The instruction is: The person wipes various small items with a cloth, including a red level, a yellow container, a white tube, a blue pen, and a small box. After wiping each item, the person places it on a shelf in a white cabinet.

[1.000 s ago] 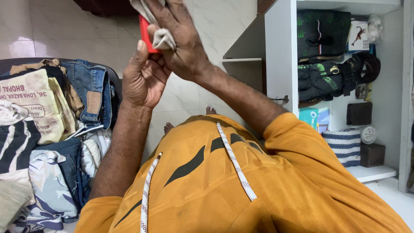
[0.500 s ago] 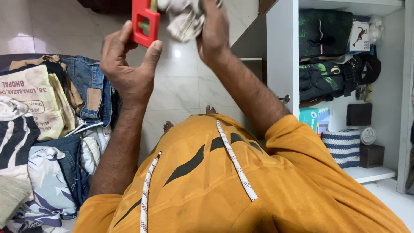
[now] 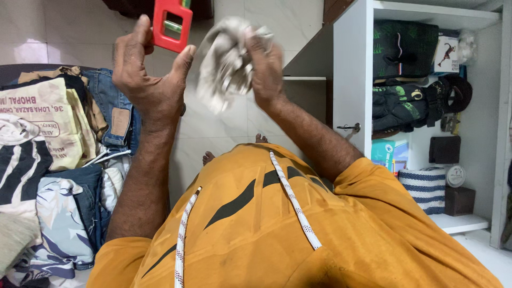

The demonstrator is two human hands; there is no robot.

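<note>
The red plastic frame (image 3: 170,25) was up high, far from the body, pinched between the thumb and fingers of the left hand (image 3: 144,74), palm half open beneath it. Just right of it, apart, the crumpled grey cloth (image 3: 226,64) sat bunched in the right hand (image 3: 266,66), fingers curled round it. Left lay a heap of clothes (image 3: 58,160); right stood a white shelf unit (image 3: 352,80).

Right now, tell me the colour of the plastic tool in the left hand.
Bright red: the plastic tool in the left hand, seen from the head view.
</note>
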